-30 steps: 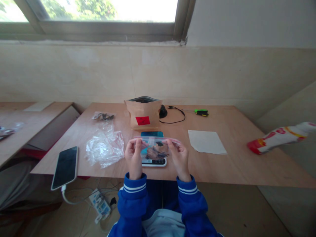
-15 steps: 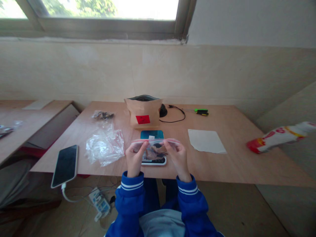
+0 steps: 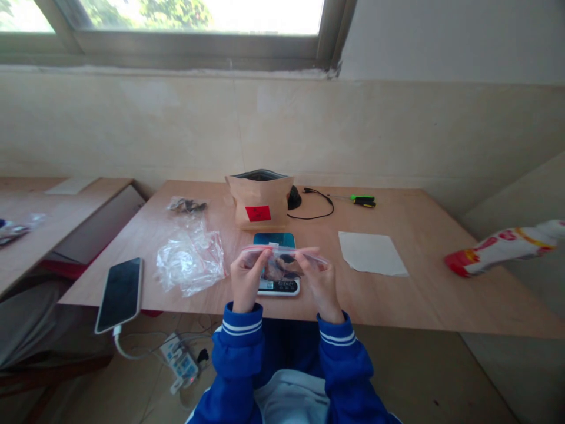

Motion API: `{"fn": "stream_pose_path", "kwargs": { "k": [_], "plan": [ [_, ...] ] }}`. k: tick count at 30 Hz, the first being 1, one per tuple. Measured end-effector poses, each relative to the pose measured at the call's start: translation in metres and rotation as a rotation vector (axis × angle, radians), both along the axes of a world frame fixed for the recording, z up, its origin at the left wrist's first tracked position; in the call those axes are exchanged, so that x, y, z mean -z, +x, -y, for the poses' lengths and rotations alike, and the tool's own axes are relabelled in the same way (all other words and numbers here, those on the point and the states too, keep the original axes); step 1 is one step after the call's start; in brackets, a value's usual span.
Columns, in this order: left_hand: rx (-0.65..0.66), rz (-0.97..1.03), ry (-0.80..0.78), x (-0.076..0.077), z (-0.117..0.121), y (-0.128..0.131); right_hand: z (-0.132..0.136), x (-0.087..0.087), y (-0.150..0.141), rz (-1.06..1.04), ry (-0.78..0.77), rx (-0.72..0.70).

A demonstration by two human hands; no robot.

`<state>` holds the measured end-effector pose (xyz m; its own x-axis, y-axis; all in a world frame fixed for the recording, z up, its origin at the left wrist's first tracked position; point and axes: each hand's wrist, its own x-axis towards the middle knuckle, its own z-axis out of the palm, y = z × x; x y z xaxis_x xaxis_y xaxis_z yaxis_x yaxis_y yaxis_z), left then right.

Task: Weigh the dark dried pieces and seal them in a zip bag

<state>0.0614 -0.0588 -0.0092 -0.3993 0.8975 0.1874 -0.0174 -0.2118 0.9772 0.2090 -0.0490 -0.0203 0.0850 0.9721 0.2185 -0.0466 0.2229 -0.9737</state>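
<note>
A clear zip-lock bag (image 3: 282, 268) with dark brown dried pieces in it is stretched between my two hands. My left hand (image 3: 247, 275) pinches its red-edged zip strip on the left. On the right, my right hand (image 3: 321, 284) grips the same strip between thumb and fingers. Below the bag lies a digital scale (image 3: 282, 288) with a blue-green plate and a white, black-keyed front; the bag hides part of it. Just behind the scale stands an open brown paper pouch (image 3: 261, 197) with a red label.
Crumpled clear plastic bags (image 3: 189, 262) lie left of my hands, a small filled bag (image 3: 188, 205) behind them. A phone (image 3: 120, 294) on a charging cable overhangs the left edge. To the right are white paper (image 3: 373, 253), screwdrivers (image 3: 362, 200), a black cable (image 3: 329, 206) and a bottle (image 3: 498, 247).
The bag has risen slightly off the scale's front, so more of the keys show. Both hands still pinch the strip. The whole view has shifted a little.
</note>
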Motion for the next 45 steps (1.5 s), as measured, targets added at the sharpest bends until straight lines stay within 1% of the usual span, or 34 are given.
{"fn": "stream_pose_path", "kwargs": {
  "k": [3,6,11,13,15,19,22,26,30,32,35,41,45],
  "plan": [
    [0.026,-0.037,0.015,0.002,-0.004,-0.001,-0.006,-0.002,0.009,0.086,0.032,-0.032],
    [0.042,-0.058,0.013,0.005,-0.008,-0.001,-0.012,-0.01,0.019,0.248,0.107,-0.019],
    [0.064,-0.07,0.057,0.006,-0.014,0.003,-0.013,-0.03,0.022,0.635,0.311,0.07],
    [0.051,-0.087,0.088,0.005,-0.014,0.005,-0.011,-0.036,0.018,0.735,0.377,0.126],
    [0.043,-0.1,0.115,0.003,-0.014,0.005,-0.009,-0.039,0.014,0.788,0.426,0.16],
    [0.042,-0.096,0.124,0.002,-0.011,0.005,-0.004,-0.038,0.01,0.79,0.499,0.188],
    [0.072,-0.083,0.107,0.003,-0.008,0.005,-0.003,-0.035,0.008,0.787,0.533,0.259],
    [0.125,-0.077,0.122,0.005,-0.006,0.006,-0.002,-0.029,0.008,0.789,0.544,0.322],
    [0.175,-0.138,0.15,0.005,-0.004,0.006,-0.002,-0.027,0.009,0.787,0.517,0.36],
    [0.15,-0.148,0.156,0.005,-0.003,0.007,-0.001,-0.029,0.01,0.8,0.486,0.339],
    [0.101,-0.139,0.155,0.004,-0.002,0.008,0.002,-0.035,0.01,0.805,0.452,0.239],
    [0.11,-0.191,0.189,-0.003,0.002,0.003,0.005,-0.042,0.01,0.788,0.463,0.128],
    [0.126,-0.241,0.209,-0.005,0.004,0.001,0.005,-0.041,0.01,0.78,0.509,0.104]
  ]
}}
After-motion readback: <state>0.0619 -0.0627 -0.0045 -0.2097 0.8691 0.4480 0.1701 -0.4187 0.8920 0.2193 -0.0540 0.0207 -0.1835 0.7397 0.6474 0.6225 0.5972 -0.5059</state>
